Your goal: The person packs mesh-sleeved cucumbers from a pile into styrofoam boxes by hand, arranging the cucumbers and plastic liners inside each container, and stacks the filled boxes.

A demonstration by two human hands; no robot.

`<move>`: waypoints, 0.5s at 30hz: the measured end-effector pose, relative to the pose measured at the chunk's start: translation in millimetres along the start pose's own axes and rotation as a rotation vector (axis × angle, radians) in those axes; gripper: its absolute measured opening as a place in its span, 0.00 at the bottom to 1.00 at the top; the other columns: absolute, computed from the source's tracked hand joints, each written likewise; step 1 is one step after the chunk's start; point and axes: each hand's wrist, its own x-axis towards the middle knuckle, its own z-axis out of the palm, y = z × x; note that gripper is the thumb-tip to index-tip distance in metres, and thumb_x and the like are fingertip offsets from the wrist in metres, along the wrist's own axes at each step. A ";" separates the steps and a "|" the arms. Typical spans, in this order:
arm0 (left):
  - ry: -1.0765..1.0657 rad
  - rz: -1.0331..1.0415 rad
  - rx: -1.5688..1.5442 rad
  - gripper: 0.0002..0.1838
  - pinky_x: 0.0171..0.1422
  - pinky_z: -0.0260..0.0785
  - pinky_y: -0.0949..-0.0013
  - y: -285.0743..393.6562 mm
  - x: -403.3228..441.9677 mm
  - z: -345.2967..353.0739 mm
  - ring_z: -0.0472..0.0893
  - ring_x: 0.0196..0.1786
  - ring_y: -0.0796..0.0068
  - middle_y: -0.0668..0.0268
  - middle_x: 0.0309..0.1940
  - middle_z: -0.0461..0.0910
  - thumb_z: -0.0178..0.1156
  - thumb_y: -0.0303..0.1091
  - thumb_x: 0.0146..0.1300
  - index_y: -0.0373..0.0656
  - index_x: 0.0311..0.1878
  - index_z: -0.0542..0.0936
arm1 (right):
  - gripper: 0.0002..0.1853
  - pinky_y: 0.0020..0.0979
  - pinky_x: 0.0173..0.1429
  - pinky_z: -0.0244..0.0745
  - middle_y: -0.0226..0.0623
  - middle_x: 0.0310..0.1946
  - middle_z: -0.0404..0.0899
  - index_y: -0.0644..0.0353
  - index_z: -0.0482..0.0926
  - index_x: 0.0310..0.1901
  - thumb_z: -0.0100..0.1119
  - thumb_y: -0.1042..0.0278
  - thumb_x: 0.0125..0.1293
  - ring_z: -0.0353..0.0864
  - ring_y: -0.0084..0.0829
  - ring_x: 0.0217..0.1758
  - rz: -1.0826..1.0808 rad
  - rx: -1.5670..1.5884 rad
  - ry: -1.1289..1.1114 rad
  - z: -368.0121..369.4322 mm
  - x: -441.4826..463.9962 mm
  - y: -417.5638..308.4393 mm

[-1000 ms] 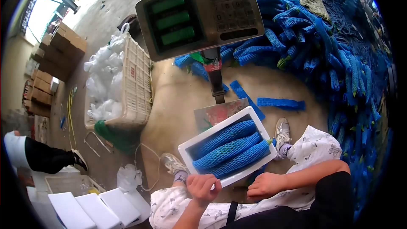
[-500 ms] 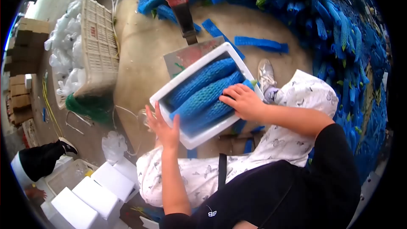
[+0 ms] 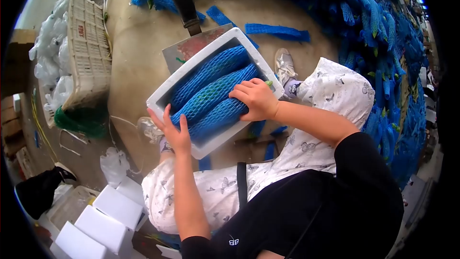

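A white foam box (image 3: 165,88) rests tilted on the metal scale plate (image 3: 173,56). Three long items in blue netting (image 3: 211,92) lie side by side in it. My right hand (image 3: 257,100) is on the nearest netted item at the box's right end, its fingers bent over it. At the box's lower left, my left hand (image 3: 173,132) has its fingers spread, touching the rim and the ends of the netted items.
A plastic crate (image 3: 88,43) of clear bags stands at the left. White foam boxes (image 3: 103,228) are at the lower left, near another person's dark-clothed leg (image 3: 36,194). Blue netted items (image 3: 378,33) are heaped at the right. Loose blue netting (image 3: 278,31) lies beyond the box.
Both hands have come from in front of the box onto it and its netted items. The view has tilted down, so the scale display has left the frame.
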 end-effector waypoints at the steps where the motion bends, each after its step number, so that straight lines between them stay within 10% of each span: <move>1: 0.005 0.000 0.012 0.22 0.75 0.43 0.55 -1.5 0.2 1.0 0.43 0.76 0.48 0.51 0.75 0.40 0.60 0.36 0.62 0.44 0.59 0.72 | 0.26 0.32 0.47 0.67 0.31 0.37 0.76 0.52 0.77 0.43 0.69 0.61 0.35 0.77 0.32 0.43 0.003 0.003 -0.005 -0.3 2.5 0.6; 15: 0.015 0.043 0.306 0.28 0.76 0.34 0.48 1.8 -2.0 -4.3 0.43 0.76 0.50 0.52 0.75 0.41 0.59 0.46 0.63 0.48 0.64 0.68 | 0.25 0.39 0.51 0.69 0.33 0.43 0.75 0.55 0.72 0.48 0.67 0.64 0.47 0.74 0.37 0.48 -0.056 0.069 -0.119 -17.9 -7.6 24.3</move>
